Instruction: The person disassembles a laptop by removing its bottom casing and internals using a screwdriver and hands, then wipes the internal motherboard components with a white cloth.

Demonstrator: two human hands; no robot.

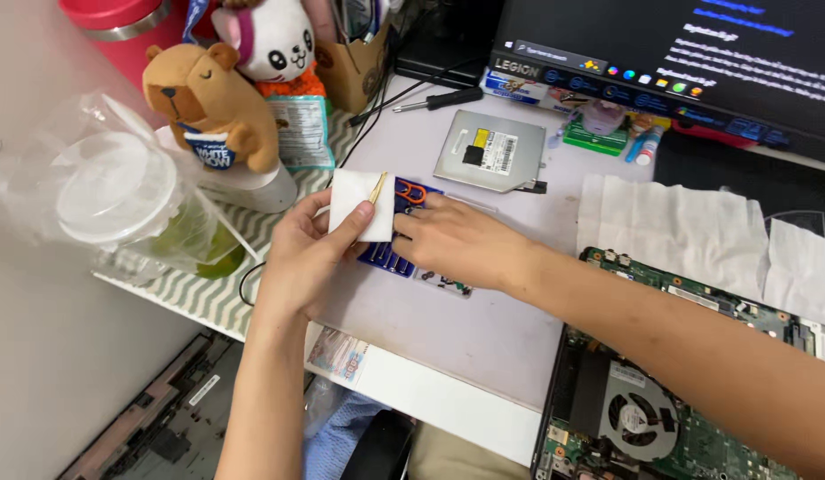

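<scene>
Two hands meet over one blue tool case (pixel 396 256) on the counter (pixel 483 329): the left hand (pixel 307 253) pinches one white folded tissue (pixel 361 204), the right hand (pixel 457 242) rests curled on the case, beside one grey optical drive (pixel 490 153) with a white label.

Two bare forearms, no sleeves (no rings, no watch)

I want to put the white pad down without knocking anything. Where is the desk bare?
Bare desk lies between the blue tool case, the opened laptop and the near edge. A smaller patch lies between the optical drive and the tissues. It is crowded toward the plush toys and plastic cup.
</scene>
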